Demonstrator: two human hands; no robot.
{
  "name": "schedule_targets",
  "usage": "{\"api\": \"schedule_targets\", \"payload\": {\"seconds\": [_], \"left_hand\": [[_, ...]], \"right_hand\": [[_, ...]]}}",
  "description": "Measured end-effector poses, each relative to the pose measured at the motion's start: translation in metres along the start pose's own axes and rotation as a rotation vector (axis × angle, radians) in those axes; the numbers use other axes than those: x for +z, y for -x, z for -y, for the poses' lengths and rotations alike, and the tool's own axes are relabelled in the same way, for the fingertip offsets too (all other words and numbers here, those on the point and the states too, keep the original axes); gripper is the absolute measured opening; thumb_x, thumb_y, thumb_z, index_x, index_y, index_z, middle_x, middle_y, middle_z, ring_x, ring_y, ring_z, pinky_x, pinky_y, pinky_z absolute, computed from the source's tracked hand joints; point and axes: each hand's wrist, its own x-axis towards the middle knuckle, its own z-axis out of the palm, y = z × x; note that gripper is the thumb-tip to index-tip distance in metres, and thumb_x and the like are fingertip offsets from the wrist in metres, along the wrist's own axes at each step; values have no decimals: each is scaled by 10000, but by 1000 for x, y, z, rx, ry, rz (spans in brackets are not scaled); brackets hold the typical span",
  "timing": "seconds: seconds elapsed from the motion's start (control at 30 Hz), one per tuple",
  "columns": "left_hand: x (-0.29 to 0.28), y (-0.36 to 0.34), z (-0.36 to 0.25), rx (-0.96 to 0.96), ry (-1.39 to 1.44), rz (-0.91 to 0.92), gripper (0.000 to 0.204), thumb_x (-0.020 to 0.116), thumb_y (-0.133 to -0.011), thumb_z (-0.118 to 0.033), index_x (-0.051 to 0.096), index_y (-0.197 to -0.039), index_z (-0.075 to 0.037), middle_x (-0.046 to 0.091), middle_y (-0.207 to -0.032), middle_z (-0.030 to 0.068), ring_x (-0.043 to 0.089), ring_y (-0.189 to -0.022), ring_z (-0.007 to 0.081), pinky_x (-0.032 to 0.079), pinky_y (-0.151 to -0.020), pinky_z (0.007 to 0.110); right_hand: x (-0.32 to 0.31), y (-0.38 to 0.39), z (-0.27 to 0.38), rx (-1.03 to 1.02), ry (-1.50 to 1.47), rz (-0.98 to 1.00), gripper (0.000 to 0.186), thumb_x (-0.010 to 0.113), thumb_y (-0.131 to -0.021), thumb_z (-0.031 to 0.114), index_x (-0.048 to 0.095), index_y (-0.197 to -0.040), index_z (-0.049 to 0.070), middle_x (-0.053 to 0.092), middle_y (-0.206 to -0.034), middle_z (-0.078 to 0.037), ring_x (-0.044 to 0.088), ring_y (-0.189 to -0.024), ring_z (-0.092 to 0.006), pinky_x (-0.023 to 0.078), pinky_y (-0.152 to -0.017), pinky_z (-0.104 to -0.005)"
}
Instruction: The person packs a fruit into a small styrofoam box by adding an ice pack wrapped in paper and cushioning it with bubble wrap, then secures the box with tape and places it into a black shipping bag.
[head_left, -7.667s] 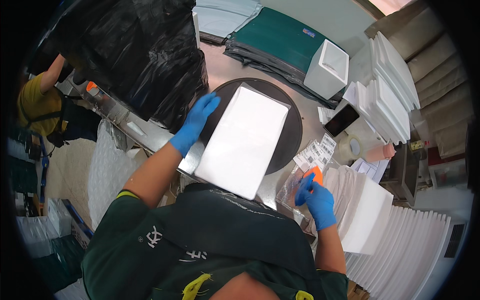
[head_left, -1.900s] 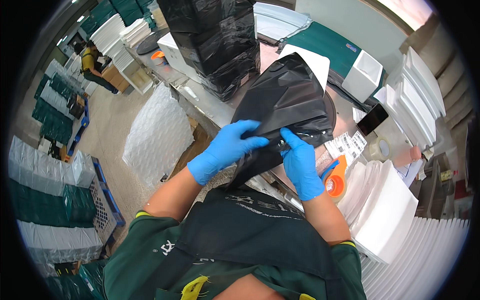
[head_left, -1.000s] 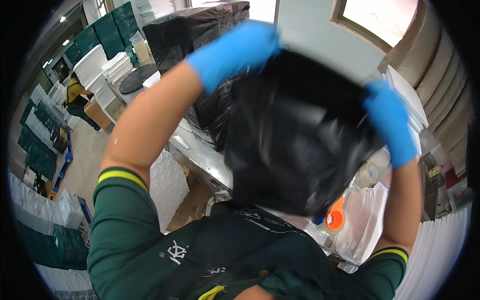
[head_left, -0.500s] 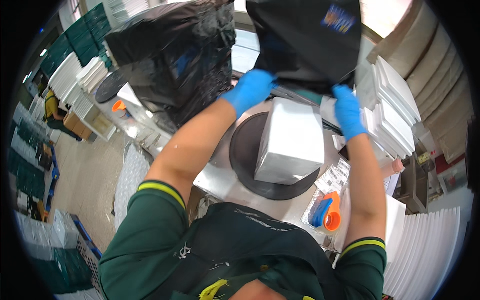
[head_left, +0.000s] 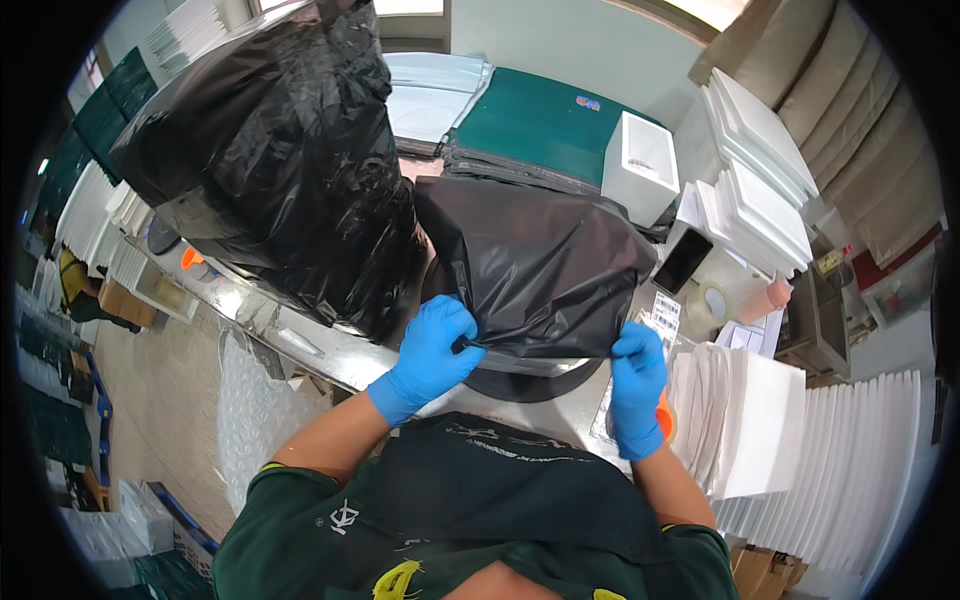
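Note:
A black plastic bag (head_left: 540, 270) is pulled down over the white foam box, hiding it, on the dark round turntable (head_left: 520, 388) on the steel table (head_left: 335, 358). In blue gloves, my left hand (head_left: 425, 358) grips the bag's lower left edge with curled fingers, and my right hand (head_left: 637, 388) pinches its lower right edge. Beside my right hand, an orange tape dispenser (head_left: 664, 418) is mostly hidden. Labels (head_left: 665, 315) lie just beyond it.
Tall black-wrapped stack (head_left: 270, 170) at left; green sheets (head_left: 535, 120), open white box (head_left: 637, 155) behind. Right: foam lids (head_left: 760, 135), phone (head_left: 684, 258), tape roll (head_left: 710, 310), pale padded stack (head_left: 760, 420). Bubble wrap (head_left: 255, 415) lies lower left; co-worker (head_left: 78, 285) far left.
The black bag has come down from raised in the air over the white box, which is now covered. Both my hands have lowered with it to the near edge.

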Motion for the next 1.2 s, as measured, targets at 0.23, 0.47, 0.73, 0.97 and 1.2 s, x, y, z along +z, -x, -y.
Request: {"api": "schedule_targets", "payload": {"seconds": [0.23, 0.47, 0.73, 0.97, 1.2], "left_hand": [[49, 60, 72, -102, 40, 122, 93, 599, -737, -29, 584, -824, -60, 534, -802, 124, 552, -844, 339, 476, -726, 396], [47, 12, 135, -871, 963, -176, 254, 521, -895, -79, 576, -1143, -67, 622, -1086, 76, 602, -938, 204, 484, -847, 323], [123, -42, 132, -918, 1206, -16, 307, 510, -924, -131, 542, -1221, -62, 593, -1179, 97, 578, -1014, 234, 467, -895, 343], [130, -20, 142, -894, 990, 107, 317, 501, -931, -142, 531, -1235, -58, 579, -1196, 100, 566, -1036, 238, 458, -910, 343], [137, 15, 143, -783, 711, 228, 327, 491, -937, -152, 520, -1249, -55, 566, -1214, 104, 555, -1057, 242, 450, -924, 342]], "right_hand": [[-9, 31, -72, -179, 533, 333, 132, 503, -765, -93, 569, -836, -3, 568, -882, -123, 545, -800, -260, 449, -749, -322], [-33, -50, -112, 507, -191, -211, 174, 472, -889, 76, 583, -1009, 19, 629, -939, -84, 590, -846, -160, 474, -750, -298], [21, -94, -161, 764, -472, 84, 377, 582, -866, 267, 565, -1191, 77, 636, -1080, -107, 610, -951, -261, 489, -820, -361], [28, -101, -209, 667, -81, 137, 334, 560, -866, 232, 572, -1151, 58, 639, -1045, -148, 601, -963, -314, 490, -811, -392], [33, -63, -275, 534, 158, 55, 294, 538, -866, 197, 578, -1110, 38, 641, -1010, -189, 593, -974, -367, 491, -802, -424]]}}
